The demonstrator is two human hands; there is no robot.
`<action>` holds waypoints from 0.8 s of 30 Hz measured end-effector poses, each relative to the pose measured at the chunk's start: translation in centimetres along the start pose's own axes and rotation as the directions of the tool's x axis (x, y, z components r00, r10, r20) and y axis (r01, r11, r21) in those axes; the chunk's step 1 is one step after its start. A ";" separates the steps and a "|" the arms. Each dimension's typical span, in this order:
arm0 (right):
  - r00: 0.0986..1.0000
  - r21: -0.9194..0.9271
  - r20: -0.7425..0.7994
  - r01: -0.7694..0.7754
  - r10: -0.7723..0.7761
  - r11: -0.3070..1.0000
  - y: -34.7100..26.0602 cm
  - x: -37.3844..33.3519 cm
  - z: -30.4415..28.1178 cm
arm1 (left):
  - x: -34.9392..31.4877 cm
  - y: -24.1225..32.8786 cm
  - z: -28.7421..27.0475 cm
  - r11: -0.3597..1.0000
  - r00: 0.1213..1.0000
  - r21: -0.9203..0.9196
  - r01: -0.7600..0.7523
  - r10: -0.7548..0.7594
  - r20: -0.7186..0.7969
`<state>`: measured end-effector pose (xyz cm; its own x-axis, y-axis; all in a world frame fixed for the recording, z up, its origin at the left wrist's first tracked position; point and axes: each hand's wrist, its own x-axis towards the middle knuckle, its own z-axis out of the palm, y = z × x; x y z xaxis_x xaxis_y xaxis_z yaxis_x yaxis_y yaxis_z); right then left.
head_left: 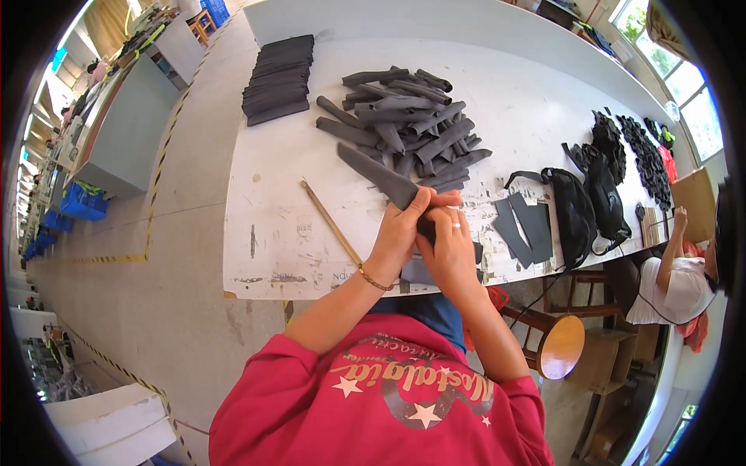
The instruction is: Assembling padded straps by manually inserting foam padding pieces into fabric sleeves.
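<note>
My left hand point(398, 237) and my right hand point(451, 252) meet above the table's near edge. Between them is a dark grey fabric tube point(378, 172), its long end sticking out to the upper left. Fingers of both hands close around its near end, which they partly hide. Just beyond lies a loose pile of similar dark grey tubes point(447, 144). Under my hands, some flat grey fabric point(418, 272) shows at the table edge. A thin wooden stick point(330, 221) lies left of my left hand, its near end by my wrist.
A neat stack of dark fabric pieces point(278, 81) sits at the table's far left. To the right are flat grey pieces point(528, 233), black bags point(573, 221) and dark bundles point(608, 144). A wooden stool point(561, 347) and a seated person point(672, 283) are at the right.
</note>
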<state>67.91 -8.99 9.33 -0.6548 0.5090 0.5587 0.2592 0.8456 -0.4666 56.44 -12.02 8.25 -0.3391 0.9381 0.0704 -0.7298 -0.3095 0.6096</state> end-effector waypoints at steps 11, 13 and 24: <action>1.000 0.022 0.020 0.016 -0.017 1.000 0.7 -0.9 0.0 | -1.2 -1.9 -0.5 0.997 0.995 -0.061 0.052 -0.057 -0.077; 1.000 0.006 0.030 0.000 0.000 1.000 0.5 -0.7 -0.5 | -0.9 -1.0 -0.8 0.995 0.992 -0.079 0.064 -0.073 -0.106; 0.989 -0.050 0.039 0.148 -0.146 0.988 1.8 -0.9 -4.1 | 1.8 3.2 0.3 0.972 0.988 -0.190 -0.139 0.124 -0.087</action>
<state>71.87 -7.26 10.79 -0.7125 0.3737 0.5938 0.1951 0.9185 -0.3439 53.69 -11.26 10.53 -0.4779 0.8751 0.0764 -0.7749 -0.4610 0.4324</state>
